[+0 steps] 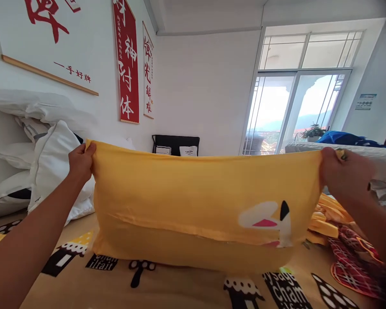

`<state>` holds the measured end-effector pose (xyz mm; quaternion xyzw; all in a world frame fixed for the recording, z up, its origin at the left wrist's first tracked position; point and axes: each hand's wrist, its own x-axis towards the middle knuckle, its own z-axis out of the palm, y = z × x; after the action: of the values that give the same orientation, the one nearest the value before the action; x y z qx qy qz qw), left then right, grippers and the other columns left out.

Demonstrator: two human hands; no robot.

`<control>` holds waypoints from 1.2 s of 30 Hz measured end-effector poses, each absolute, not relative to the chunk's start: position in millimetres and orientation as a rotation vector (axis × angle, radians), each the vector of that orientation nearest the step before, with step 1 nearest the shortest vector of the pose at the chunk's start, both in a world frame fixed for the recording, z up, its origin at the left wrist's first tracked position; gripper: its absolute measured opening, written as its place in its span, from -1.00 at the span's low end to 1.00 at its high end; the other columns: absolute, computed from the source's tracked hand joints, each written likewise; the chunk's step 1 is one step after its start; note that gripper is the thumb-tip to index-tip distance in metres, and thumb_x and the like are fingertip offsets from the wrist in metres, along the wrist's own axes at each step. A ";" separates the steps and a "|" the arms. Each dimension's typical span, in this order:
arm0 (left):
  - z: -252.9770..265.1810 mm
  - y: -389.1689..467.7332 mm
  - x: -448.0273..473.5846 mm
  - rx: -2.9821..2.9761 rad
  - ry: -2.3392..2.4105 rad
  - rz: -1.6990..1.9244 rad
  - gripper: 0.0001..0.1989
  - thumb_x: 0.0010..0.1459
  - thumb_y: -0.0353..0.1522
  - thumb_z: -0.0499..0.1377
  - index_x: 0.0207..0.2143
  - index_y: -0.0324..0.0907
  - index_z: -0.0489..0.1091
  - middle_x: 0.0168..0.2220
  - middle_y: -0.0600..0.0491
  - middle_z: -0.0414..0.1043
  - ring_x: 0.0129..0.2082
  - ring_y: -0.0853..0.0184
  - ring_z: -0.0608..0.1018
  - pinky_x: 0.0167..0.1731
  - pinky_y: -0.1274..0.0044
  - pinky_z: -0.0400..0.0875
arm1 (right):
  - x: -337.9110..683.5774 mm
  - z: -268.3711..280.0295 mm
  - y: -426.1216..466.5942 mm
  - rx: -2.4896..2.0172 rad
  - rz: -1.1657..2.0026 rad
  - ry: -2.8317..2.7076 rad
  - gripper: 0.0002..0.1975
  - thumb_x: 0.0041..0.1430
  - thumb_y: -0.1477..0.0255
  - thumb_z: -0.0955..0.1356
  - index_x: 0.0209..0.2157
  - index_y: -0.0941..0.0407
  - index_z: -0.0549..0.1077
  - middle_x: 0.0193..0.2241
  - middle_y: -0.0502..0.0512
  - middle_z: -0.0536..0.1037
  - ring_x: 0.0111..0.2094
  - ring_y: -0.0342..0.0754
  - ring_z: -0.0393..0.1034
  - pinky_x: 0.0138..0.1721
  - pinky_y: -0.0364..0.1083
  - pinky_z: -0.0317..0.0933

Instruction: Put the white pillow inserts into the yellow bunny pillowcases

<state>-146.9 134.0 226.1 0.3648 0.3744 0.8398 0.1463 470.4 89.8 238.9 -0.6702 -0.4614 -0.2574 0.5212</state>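
Matt yellow cotton-like pillowcase (193, 201), soft and faintly creased.
Beneath it a smooth printed tan bedsheet (180, 287); plump white cloth pillows (51, 163) look slightly glossy; red paper-like wall scroll (126, 60).

I see a plain yellow cotton pillowcase (193, 201) with a white, pink and black rabbit-ear print near its lower right corner. Beneath that pillowcase, my view shows a tan bedsheet (180, 287) patterned with black and white mushrooms and lettering. Left of it lie white pillows (51, 159) with grey piping, right of it a red checked cloth (357, 262).
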 end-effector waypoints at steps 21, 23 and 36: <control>226.5 116.7 -145.5 0.980 0.840 2.411 -0.79 0.00 -0.48 0.28 -0.55 -0.26 0.27 -0.62 0.19 0.28 -0.59 0.50 0.33 -0.46 0.62 0.38 | 489.4 244.5 59.9 -1.759 -0.764 -1.176 -0.73 0.10 0.33 0.19 -0.63 0.04 0.08 -0.71 -0.05 0.10 -0.62 -0.11 -0.03 -0.50 -0.08 -0.12; 218.1 116.8 -148.3 1.021 0.837 2.280 -0.80 -0.06 -0.44 0.33 -0.50 -0.27 0.32 -0.55 0.15 0.34 -0.54 0.49 0.37 -0.48 0.64 0.35 | 500.5 235.2 66.2 -1.784 -0.530 -1.258 -0.75 0.07 0.29 0.22 -0.62 0.05 0.24 -0.69 0.01 0.25 -0.57 -0.06 0.13 -0.47 -0.07 -0.03; 218.1 108.6 -130.7 1.010 0.844 2.388 -0.77 -0.11 -0.39 0.33 -0.52 -0.22 0.28 -0.59 0.20 0.29 -0.61 0.50 0.32 -0.61 0.66 0.24 | 365.5 242.6 61.9 -1.360 -0.574 -1.828 -0.57 0.18 0.12 0.16 -0.03 0.01 0.39 -0.20 0.15 0.54 -0.21 0.14 0.38 -0.15 0.06 0.17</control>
<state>-130.7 108.6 218.1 0.3625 0.3029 0.8570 0.2058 365.5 61.9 242.6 -0.5340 -0.7179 -0.2254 0.3856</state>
